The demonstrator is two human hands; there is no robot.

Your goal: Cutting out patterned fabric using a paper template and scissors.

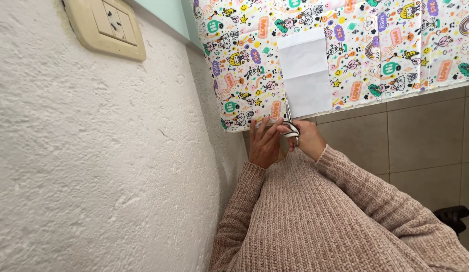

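Two hands meet at the desk's near edge: my right hand is closed around the scissors, blades pointing up beside the white paper; my left hand lies flat, fingers spread, on the patterned cloth.

Scissors with grey-white handles and slim metal blades point up along the left edge of a white paper rectangle, which lies flat on colourful cartoon-print fabric draped over the tabletop edge
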